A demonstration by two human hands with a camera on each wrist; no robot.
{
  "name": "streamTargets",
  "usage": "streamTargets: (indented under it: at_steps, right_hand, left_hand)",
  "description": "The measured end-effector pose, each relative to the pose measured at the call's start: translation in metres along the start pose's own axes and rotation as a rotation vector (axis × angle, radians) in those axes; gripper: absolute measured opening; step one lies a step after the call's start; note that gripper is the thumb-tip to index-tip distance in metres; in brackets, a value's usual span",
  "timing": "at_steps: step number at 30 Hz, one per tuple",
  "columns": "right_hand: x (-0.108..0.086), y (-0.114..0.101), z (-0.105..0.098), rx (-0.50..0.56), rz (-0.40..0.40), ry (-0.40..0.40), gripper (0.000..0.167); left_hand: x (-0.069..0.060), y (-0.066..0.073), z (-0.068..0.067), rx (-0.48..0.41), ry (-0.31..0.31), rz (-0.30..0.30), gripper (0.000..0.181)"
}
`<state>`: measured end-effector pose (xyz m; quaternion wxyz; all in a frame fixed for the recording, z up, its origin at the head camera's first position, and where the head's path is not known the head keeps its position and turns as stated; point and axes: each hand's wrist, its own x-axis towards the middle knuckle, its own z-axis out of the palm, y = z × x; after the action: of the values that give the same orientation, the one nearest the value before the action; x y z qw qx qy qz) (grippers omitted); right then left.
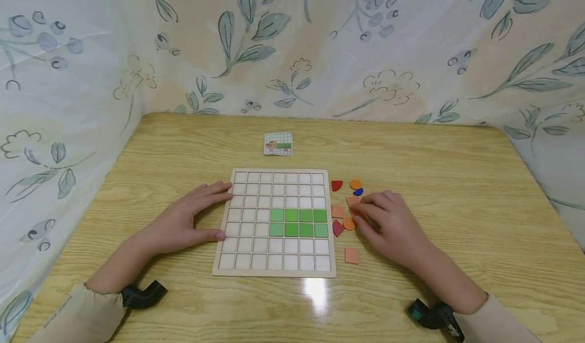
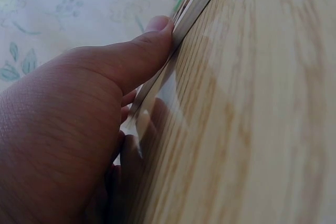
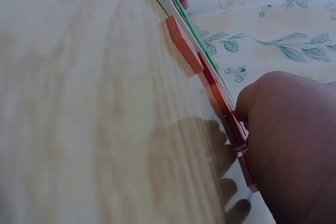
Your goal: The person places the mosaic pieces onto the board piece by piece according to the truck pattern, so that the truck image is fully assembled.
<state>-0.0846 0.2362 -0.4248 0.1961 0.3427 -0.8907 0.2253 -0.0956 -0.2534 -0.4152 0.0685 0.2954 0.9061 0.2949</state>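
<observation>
A square wooden grid board [image 1: 217, 255] lies on the table, with green squares [image 1: 305, 215] filling two rows of cells toward its right side. My left hand [image 1: 175, 226] rests against the board's left edge, fingers extended and thumb apart; in the left wrist view the thumb [image 2: 142, 56] touches the rim. To the right of the board, my right hand [image 1: 395, 231] pinches a salmon square [image 1: 352, 200] at its edge, thumb and fingertips together. In the right wrist view the right hand [image 3: 294, 140] hides most of what its fingertips touch.
Around the right hand lie red quarter pieces [image 1: 336, 185], orange circles [image 1: 355, 184], a blue piece [image 1: 358, 192] and more salmon squares [image 1: 351, 255]. A small patterned card [image 1: 278, 144] lies beyond the board. Floral cloth [image 1: 320, 43] hangs behind the table [image 1: 434, 165].
</observation>
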Motion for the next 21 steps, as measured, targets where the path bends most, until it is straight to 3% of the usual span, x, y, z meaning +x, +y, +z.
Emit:
streamTargets:
  at_steps: [9, 21]
  right_hand:
    - [-0.011, 0.0, -0.006, 0.007, -0.008, 0.011, 0.018]
    - [-0.018, -0.003, -0.011, 0.034, 0.016, 0.007, 0.022]
  left_hand:
    - [0.0, 0.0, -0.001, -0.005, -0.005, -0.003, 0.084]
    - [-0.001, -0.003, 0.0, -0.009, -0.019, -0.019, 0.086]
